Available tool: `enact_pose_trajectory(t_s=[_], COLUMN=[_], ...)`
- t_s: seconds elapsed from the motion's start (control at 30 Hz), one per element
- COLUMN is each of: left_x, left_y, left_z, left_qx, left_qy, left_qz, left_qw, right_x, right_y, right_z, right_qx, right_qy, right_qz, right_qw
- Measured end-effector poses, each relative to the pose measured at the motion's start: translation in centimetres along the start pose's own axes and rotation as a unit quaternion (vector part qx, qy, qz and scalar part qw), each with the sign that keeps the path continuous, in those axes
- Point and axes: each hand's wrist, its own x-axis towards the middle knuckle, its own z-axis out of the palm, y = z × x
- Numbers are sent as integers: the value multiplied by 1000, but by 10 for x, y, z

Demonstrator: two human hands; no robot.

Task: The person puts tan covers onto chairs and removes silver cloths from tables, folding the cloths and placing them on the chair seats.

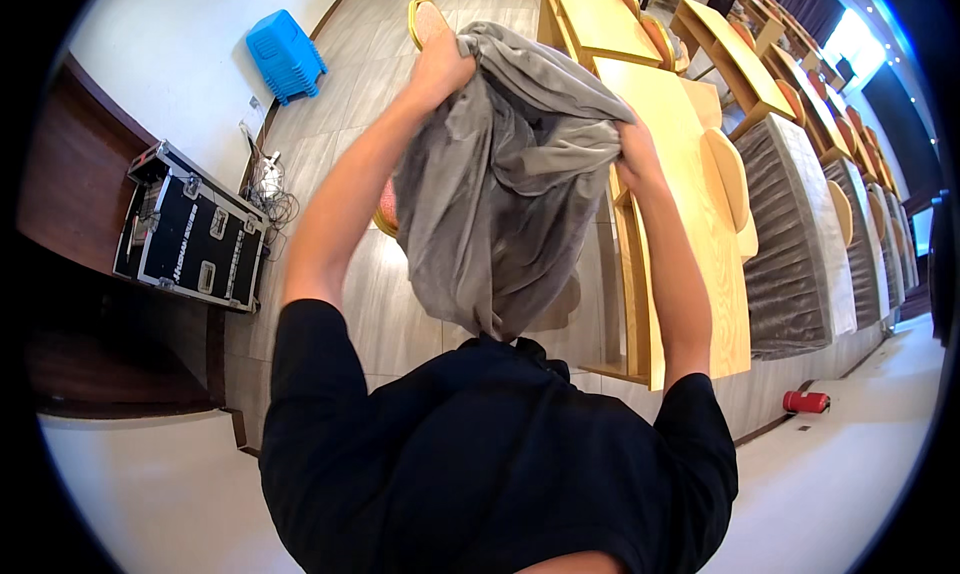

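Observation:
A large grey cloth (pixel 457 221) hangs bunched in folds in front of my body, held up between both hands. My left hand (pixel 442 63) grips its upper left part, with the fingers closed around the fabric. On the other side, my right hand (pixel 636 150) is closed on the cloth's upper right edge. Behind the cloth stands a chair with a gold frame and a pinkish padded back (pixel 429 22), mostly hidden. Just right of the cloth is a light wooden table (pixel 675 161) with an open shelf beneath its top.
Blue stacked plastic stools (pixel 283 56) stand by the left wall, near a black flight case (pixel 199 236) and tangled cables (pixel 274 191). Right, tables with grey pleated skirts (pixel 784 251) and chairs (pixel 726 180) form rows. A red fire extinguisher (pixel 806 402) is at the lower right wall.

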Motion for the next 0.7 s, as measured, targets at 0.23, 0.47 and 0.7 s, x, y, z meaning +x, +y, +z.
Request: enact_pose_trajectory(t_s=[0.23, 0.47, 0.7], left_x=[6, -89, -29], left_y=[25, 162, 72], left_z=[81, -2, -17], left_qx=[-794, -797, -654], left_qy=[-24, -91, -33], left_qz=[-310, -122, 119], left_qw=[522, 584, 746], right_x=[-30, -27, -78], right_y=[43, 27, -108], right_z=[72, 37, 55], right_qx=[-212, -199, 109], right_qy=[-59, 89, 100], right_qz=[-113, -209, -62], right_qw=[969, 953, 987])
